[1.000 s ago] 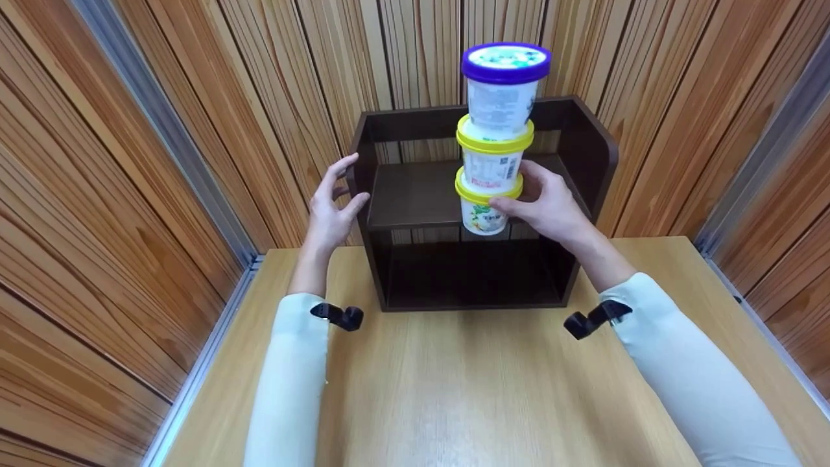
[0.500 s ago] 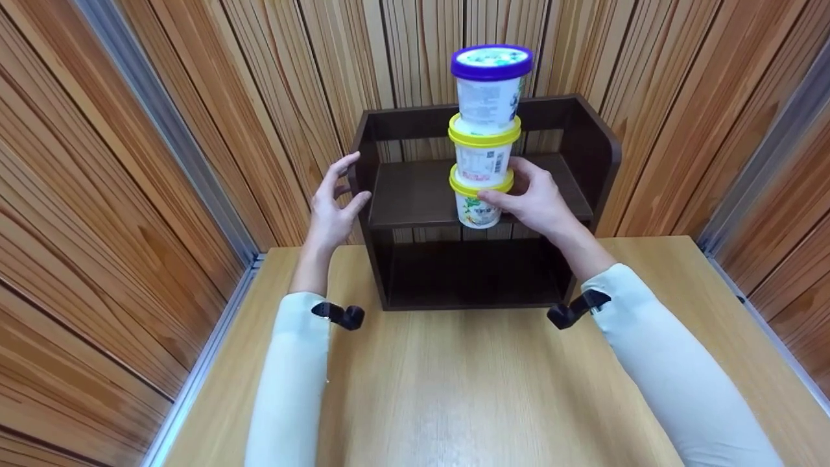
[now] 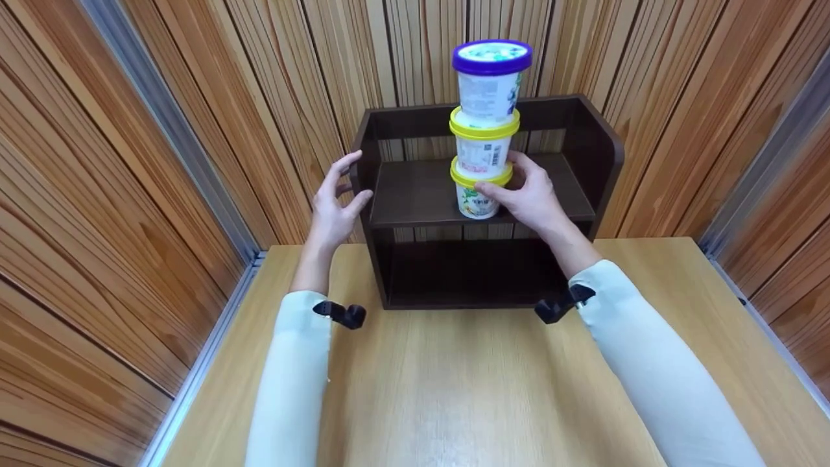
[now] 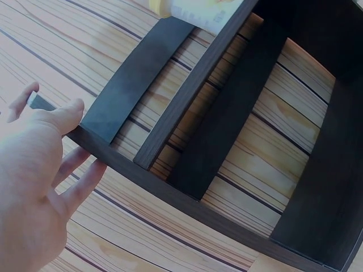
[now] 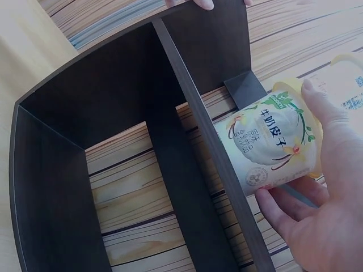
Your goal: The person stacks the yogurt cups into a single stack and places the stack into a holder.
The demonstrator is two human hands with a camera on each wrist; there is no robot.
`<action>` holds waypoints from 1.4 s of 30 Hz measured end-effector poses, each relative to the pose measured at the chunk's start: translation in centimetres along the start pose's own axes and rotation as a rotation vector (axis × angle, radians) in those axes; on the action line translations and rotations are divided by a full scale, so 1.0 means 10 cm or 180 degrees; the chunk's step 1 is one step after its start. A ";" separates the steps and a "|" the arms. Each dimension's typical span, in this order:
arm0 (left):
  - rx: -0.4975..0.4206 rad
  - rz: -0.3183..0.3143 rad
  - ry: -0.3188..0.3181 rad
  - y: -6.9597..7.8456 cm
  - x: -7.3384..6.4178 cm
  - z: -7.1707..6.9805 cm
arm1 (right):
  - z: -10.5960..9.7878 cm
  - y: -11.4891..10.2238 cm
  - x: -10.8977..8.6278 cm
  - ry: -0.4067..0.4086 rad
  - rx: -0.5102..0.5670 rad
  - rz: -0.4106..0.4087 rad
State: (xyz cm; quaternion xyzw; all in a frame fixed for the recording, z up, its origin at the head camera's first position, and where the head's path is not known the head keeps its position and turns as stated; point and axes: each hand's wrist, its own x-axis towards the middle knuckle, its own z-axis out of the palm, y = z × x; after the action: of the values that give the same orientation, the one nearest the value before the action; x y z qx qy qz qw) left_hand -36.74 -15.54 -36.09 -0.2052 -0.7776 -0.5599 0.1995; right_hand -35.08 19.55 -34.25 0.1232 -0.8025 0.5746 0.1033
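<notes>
Three lidded tubs are stacked upright at the dark brown shelf unit. On top is a white tub with a purple lid. Below it stands a yellow-lidded tub, and the lowest is another yellow-lidded tub printed with green leaves. My right hand grips that lowest tub, thumb in front, its base at the front edge of the upper board. The left hand holds the unit's left side panel, with the thumb inside and fingers outside, as the left wrist view shows.
The unit stands on a light wooden table, near the wood-patterned back wall. Below the upper board is a lower compartment. Metal-edged side walls flank the table.
The right hand has carried the stacked tubs left and farther back, over the upper board's front edge. My left hand stays on the side panel.
</notes>
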 end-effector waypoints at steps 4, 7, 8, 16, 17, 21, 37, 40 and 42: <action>-0.0004 0.0005 0.0029 0.00 -0.01 0.00 | 0.04 0.00 0.02 0.0035 -0.0008 0.0022; -0.0021 0.0007 0.0046 -0.01 -0.01 0.01 | 0.06 0.01 0.03 0.0059 0.0036 0.0033; -0.0021 0.0004 0.0049 -0.01 -0.02 0.01 | 0.07 0.01 0.03 0.0070 0.0046 0.0037; -0.0031 -0.0092 0.0061 0.01 -0.02 0.01 | 0.10 0.03 0.04 0.0090 0.0194 0.0010; -0.0030 -0.0109 0.0059 0.02 -0.02 0.01 | 0.10 0.03 0.03 0.0083 0.0220 0.0001; 0.0015 -0.0155 0.0018 0.05 -0.03 -0.01 | 0.09 0.04 0.01 0.0039 0.0277 0.0017; 0.0064 -0.0349 -0.0230 0.13 -0.22 -0.04 | -0.15 0.14 -0.26 0.0077 0.0229 0.0050; 0.0052 -0.0365 -0.0232 0.12 -0.30 -0.05 | -0.21 0.18 -0.33 0.0096 0.0156 -0.0013; 0.0009 -0.0393 -0.0239 0.12 -0.36 -0.05 | -0.24 0.21 -0.38 0.0105 0.0148 -0.0074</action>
State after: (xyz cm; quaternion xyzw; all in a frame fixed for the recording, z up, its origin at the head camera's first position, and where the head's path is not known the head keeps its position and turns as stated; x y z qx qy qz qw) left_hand -33.05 -16.05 -36.96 -0.1773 -0.7965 -0.5620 0.1356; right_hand -32.10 22.79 -36.56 0.1255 -0.7856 0.5938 0.1203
